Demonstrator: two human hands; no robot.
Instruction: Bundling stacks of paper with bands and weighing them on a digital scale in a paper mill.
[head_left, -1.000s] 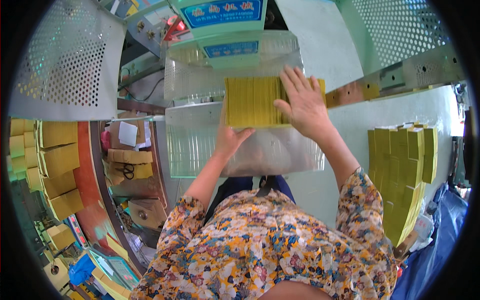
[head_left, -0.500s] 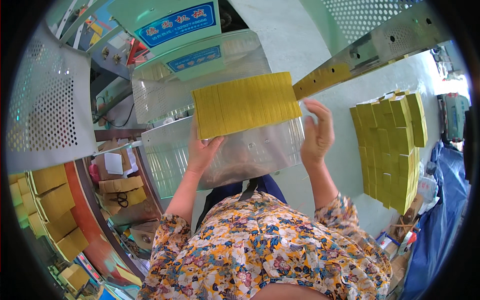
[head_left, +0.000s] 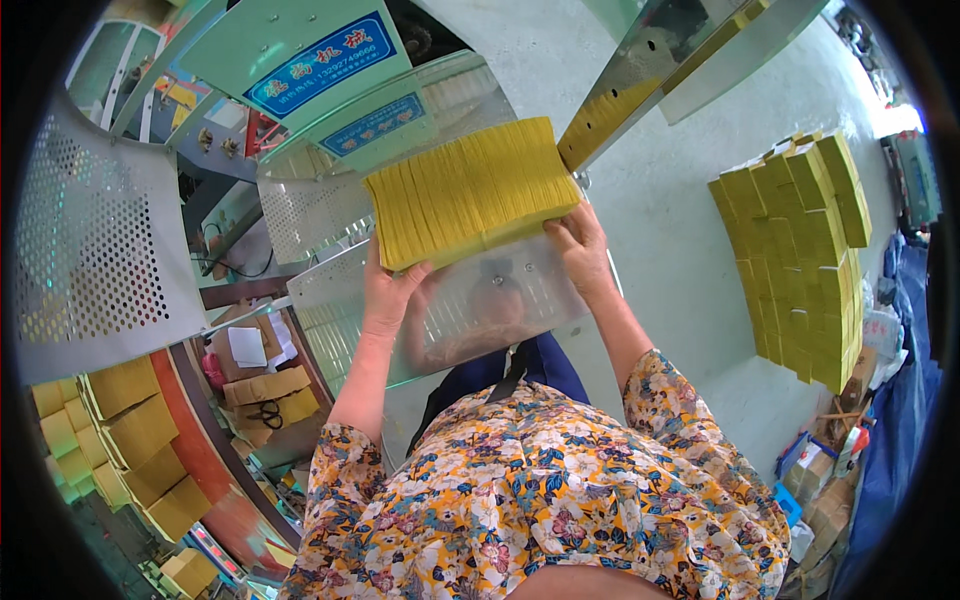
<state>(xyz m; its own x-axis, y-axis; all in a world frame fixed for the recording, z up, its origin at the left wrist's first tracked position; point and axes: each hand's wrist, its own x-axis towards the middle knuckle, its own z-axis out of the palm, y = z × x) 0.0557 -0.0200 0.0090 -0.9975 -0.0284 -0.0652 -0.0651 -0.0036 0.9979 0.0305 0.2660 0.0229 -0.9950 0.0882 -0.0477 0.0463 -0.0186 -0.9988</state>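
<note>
A long stack of yellow paper pieces (head_left: pixel 470 190), pressed edge to edge, lies over a shiny metal tray (head_left: pixel 500 310) in front of me. My left hand (head_left: pixel 392 285) grips its left end, thumb along the near side and fingers hidden behind the end. On the opposite end, my right hand (head_left: pixel 582 248) closes round the near right corner, its thumb against the front face. The tops of the pieces fan slightly, with thin gaps between them.
Behind the stack stands a pale green machine panel (head_left: pixel 310 60) with a blue label. A perforated metal guard (head_left: pixel 100 240) is at left, and a slotted metal rail (head_left: pixel 640 90) slants at upper right. Yellow bundles (head_left: pixel 800 250) are piled on the right floor; brown-yellow bundles (head_left: pixel 140 430) stand left.
My right hand has come in from beside the stack and taken hold of its right end. The stack sits slightly further left and more tilted; the whole view has shifted.
</note>
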